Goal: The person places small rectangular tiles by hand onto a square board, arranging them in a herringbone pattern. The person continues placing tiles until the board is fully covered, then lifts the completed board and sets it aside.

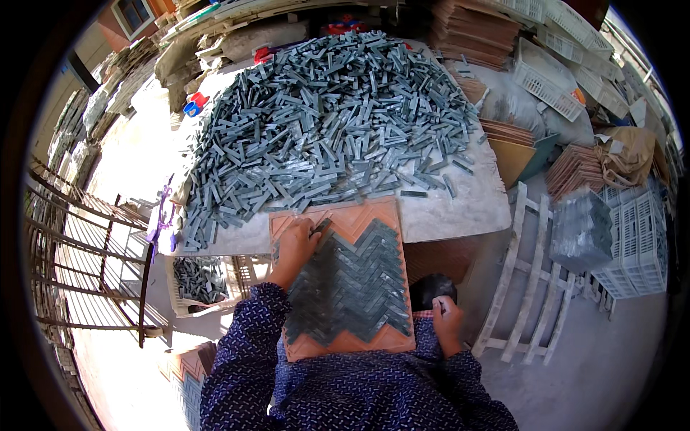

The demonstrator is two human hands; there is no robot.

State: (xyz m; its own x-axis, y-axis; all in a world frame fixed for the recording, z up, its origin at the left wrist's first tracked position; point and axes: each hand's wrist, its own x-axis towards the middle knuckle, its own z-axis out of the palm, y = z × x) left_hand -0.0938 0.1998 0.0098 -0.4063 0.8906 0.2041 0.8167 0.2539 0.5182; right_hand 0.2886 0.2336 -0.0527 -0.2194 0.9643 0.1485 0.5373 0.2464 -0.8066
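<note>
An orange-brown moulded tray (350, 345) with zigzag ends leans between my lap and the table's front edge. Dark grey-green stone strips (348, 284) lie in it in a herringbone pattern. At its upper left, my left hand (295, 250) is closed on a single stone strip (323, 227), held at the edge of the pattern. Right of the tray, my right hand (447, 325) is closed near my lap, beside a dark rounded thing (433, 290). Whatever its fingers may hold is too small to make out.
A big heap of loose strips (330, 115) covers the table (453, 215). Below stands a crate (176, 291) of strips. A metal rack (90, 258) is at left; a wooden pallet (528, 287), white crates (632, 248) and stacked trays (474, 32) are at right.
</note>
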